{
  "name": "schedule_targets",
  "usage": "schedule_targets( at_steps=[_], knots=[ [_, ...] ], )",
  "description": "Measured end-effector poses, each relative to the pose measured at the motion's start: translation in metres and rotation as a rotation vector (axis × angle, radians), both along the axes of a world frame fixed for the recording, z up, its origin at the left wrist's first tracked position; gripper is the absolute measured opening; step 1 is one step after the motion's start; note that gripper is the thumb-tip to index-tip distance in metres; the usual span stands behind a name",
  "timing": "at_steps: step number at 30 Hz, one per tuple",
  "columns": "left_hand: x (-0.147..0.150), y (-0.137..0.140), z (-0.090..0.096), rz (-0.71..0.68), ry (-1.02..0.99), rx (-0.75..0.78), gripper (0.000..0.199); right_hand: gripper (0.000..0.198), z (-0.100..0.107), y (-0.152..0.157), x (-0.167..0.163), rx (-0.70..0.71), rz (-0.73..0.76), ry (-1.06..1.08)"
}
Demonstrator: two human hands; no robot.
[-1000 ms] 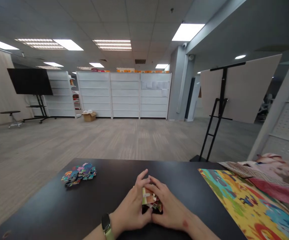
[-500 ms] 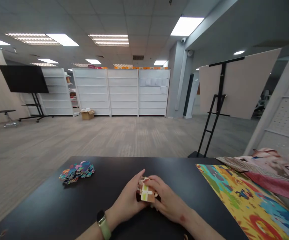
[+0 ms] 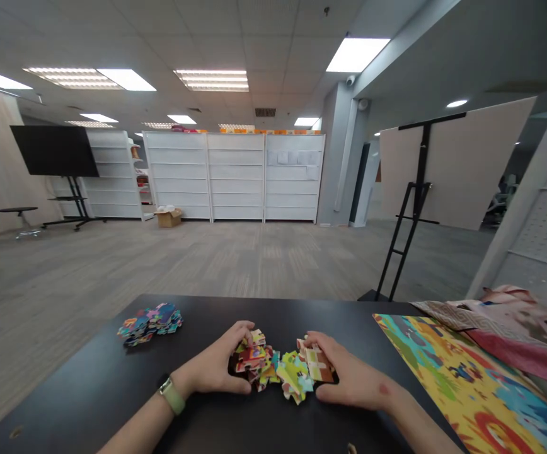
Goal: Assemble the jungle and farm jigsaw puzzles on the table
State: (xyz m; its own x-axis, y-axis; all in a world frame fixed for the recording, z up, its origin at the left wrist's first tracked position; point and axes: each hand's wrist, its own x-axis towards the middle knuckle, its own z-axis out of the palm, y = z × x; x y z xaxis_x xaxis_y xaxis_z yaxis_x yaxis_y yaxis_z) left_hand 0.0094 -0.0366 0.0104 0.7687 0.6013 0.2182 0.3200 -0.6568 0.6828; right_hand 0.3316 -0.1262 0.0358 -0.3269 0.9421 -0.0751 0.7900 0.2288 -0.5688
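Several jigsaw puzzle pieces lie in a loose, overlapping heap on the black table, mostly yellow, green and red. Around the left side of the heap curves my left hand, its thumb well apart from the fingers, next to red and yellow pieces. My right hand is cupped at the opposite side. Its fingertips touch brown and cream pieces that lean towards the palm, and its thumb is spread away below them. Some fingertips of both hands are hidden behind the pieces.
A second pile of blue and multicoloured puzzle pieces sits at the table's far left. On the right lies a colourful animal picture sheet, with crumpled pink and patterned cloth beyond it. A black easel stand rises behind the table.
My hands have moved apart from the stack of puzzle pieces they held together. The pieces now lie spread between them on the table.
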Motion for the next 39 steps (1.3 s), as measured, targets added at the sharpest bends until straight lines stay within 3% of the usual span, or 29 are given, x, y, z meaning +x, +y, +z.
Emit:
schedule_targets(
  at_steps=[3,6,11,14,16,20,26,28,32,34,37,39],
  knots=[
    [0.014,-0.01,-0.009,-0.029,0.072,0.03,0.086,0.107,-0.006,0.0,-0.025,0.001,0.044,-0.054],
    [0.03,-0.022,-0.013,-0.067,0.02,0.079,0.101,0.099,-0.008,0.0,-0.044,0.062,0.079,-0.106],
    [0.037,-0.026,-0.009,-0.023,-0.131,0.044,0.073,0.064,-0.002,-0.003,-0.042,0.155,0.103,-0.087],
    [0.034,-0.025,-0.009,0.05,-0.165,0.039,0.069,0.051,-0.001,-0.004,-0.038,0.179,0.103,-0.06],
    [0.036,-0.028,-0.012,0.051,-0.179,0.055,0.066,0.055,-0.004,-0.003,-0.039,0.176,0.077,-0.056],
    [0.044,-0.037,-0.013,-0.091,-0.103,0.118,0.061,0.073,-0.016,0.004,-0.041,0.13,-0.011,-0.05],
    [0.049,-0.045,0.001,-0.225,0.038,0.248,0.053,0.076,-0.023,0.009,-0.031,0.127,0.007,-0.055],
    [0.049,-0.044,0.001,-0.177,0.066,0.326,0.064,0.084,-0.022,0.008,-0.027,0.134,0.059,-0.048],
    [0.046,-0.035,-0.011,0.054,0.069,0.387,0.116,0.106,-0.016,0.001,-0.031,0.1,0.119,-0.024],
    [0.044,-0.031,-0.018,0.145,0.071,0.362,0.13,0.111,-0.013,-0.004,-0.038,0.071,0.128,0.009],
    [0.04,-0.031,-0.019,0.143,0.076,0.26,0.13,0.089,-0.014,-0.008,-0.047,0.085,0.144,0.077],
    [0.039,-0.035,-0.014,0.088,0.081,0.218,0.117,0.066,-0.017,-0.007,-0.048,0.135,0.131,0.112]
  ],
)
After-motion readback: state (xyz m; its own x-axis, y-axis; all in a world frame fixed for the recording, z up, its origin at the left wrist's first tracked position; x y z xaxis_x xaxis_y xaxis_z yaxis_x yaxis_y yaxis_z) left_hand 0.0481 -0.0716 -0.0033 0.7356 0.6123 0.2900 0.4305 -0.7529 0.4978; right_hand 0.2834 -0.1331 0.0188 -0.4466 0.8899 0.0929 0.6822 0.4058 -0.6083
